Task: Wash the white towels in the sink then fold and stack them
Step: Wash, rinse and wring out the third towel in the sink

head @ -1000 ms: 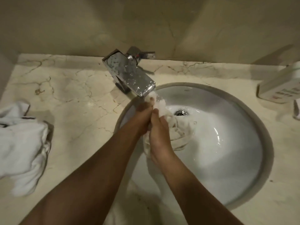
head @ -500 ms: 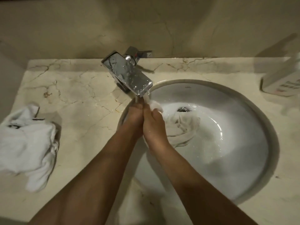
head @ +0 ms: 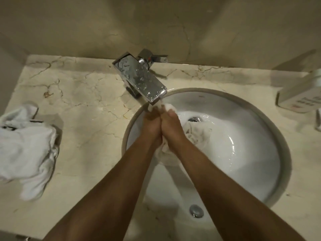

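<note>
Both hands are in the round white ceramic sink [head: 260, 171], pressed side by side right under the spout of the square chrome tap [head: 139, 79]. The left hand [head: 152, 123] and the right hand [head: 171, 125] each grip the wet white towel [head: 196, 134], fingers curled into the cloth; its bunched bulk lies in the basin beside the drain. Out on the cream marble counter [head: 83, 105], well to the left, sits a crumpled pile of white towels [head: 26, 150].
</note>
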A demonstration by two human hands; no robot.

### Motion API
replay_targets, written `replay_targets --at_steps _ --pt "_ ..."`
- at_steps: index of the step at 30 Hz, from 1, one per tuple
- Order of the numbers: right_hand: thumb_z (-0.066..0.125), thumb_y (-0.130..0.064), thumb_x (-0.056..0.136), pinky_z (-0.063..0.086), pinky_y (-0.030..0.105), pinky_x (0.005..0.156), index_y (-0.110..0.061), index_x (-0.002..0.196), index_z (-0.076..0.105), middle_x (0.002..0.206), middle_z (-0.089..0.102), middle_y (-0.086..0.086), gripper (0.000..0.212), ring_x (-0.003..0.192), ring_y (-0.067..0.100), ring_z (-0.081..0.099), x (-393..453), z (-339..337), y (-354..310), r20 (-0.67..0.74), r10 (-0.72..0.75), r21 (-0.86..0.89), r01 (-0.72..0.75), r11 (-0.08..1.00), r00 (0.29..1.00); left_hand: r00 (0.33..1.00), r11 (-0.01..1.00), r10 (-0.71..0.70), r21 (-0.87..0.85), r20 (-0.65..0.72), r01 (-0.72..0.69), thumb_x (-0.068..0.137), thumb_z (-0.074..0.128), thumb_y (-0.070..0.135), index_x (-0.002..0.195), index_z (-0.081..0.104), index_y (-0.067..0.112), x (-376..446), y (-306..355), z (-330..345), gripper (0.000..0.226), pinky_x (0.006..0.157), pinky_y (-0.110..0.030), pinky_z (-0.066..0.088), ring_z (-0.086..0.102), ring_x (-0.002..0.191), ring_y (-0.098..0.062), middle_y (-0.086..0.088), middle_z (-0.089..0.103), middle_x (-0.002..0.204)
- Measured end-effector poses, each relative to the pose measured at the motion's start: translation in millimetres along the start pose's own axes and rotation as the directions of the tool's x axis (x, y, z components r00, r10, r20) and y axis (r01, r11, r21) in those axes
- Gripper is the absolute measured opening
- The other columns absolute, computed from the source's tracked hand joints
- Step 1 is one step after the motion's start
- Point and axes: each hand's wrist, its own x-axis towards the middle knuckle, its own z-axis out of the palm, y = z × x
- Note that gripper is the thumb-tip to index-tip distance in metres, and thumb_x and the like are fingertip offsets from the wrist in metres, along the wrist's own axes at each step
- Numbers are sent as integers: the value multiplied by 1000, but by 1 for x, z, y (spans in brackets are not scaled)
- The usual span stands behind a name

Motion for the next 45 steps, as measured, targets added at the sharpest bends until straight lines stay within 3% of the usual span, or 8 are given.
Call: replay_targets --at_steps 5,11,16,23,29,33,39,45 --pt "44 -34 102 53 37 85 -7 105 58 103 64 15 30 99 27 63 33 2 1 4 111 142 -110 984 994 997 994 77 82 -7 -76 105 46 26 111 67 14 -16 -6 1 25 90 -33 54 69 99 -18 -4 73 103" --pt "42 -40 106 47 22 75 -20 91 59 89 64 -2 31 82 8 61 -45 -10 16 26 -77 -1 77 997 997 1000 995 11 97 12 -12 104 45 5 100 53 12 -2 3 -3 11 55 -12 50 55 70 -9 1 55 83" --pt "43 -26 106 49 32 82 -9 97 64 90 67 9 29 86 21 63 28 -10 8 8 14 49 -14 999 1000 987 952 149 263 60 -159 106 41 36 110 68 20 -21 -7 0 31 88 -30 53 69 93 -11 2 72 101" --pt "32 -32 109 39 38 101 2 136 51 135 56 27 47 124 40 53 40 -55 43 -244 -99 -290 25 957 965 950 917 308 280 -42 -285 102 48 32 122 64 23 -47 -6 -60 27 95 -42 54 68 104 -14 4 72 111" --pt "34 -57 104 44 50 109 -9 145 46 142 55 17 65 125 38 56 43 -108 32 -229 314 20 -318 948 921 993 868 80 484 92 -115 88 65 6 153 20 13 -41 0 -64 80 100 -39 45 53 125 -32 -14 46 146" --pt "70 -25 90 56 47 93 6 132 52 126 64 25 56 114 34 65 32 -134 0 200 268 600 -334 727 942 959 648 275 725 64 -234 96 63 16 158 14 11 -42 9 -70 79 95 -29 40 53 128 -36 -16 49 148" --pt "56 -1 93 56 41 89 9 138 51 112 67 22 46 97 30 66 -5 -111 25 259 326 518 -415 748 909 927 943 213 313 -308 -112 100 52 45 125 57 0 -46 -3 -63 52 93 -49 53 64 107 -35 -18 66 115" --pt "45 -39 105 56 45 82 -1 138 53 132 63 21 51 121 34 62 -3 -80 18 234 365 568 -432 701 901 972 877 -144 -432 187 213 103 37 55 103 74 14 -46 -6 -42 55 84 -37 58 73 87 -20 -9 74 101"
